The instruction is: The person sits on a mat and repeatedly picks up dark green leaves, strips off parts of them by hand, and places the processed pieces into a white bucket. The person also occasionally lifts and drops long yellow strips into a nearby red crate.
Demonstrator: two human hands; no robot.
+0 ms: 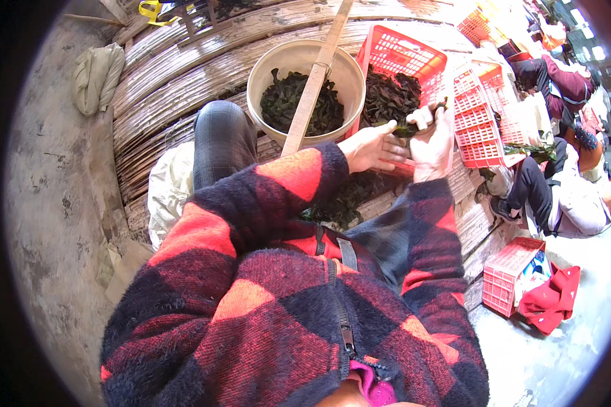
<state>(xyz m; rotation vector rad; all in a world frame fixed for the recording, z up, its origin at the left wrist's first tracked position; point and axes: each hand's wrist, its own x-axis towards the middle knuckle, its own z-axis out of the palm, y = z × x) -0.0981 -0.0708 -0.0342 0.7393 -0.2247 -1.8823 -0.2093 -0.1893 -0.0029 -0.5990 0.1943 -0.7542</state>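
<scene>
My right hand has its fingers curled around a dark green leafy strip, probably seaweed, over the near end of a red plastic crate. Beside it, my left hand has thumb and fingers spread, the thumb close to the strip's end; whether it grips the strip is unclear. Inside the crate lies a heap of dark leaves. To the left stands a round pale bucket partly filled with similar leaves. A wooden slat crosses the bucket, a wire loop around it.
More leaves lie between my legs on bamboo-like slats. Rightward are stacked red crates and seated people. A small red crate holds a red cloth. A cloth bundle lies left.
</scene>
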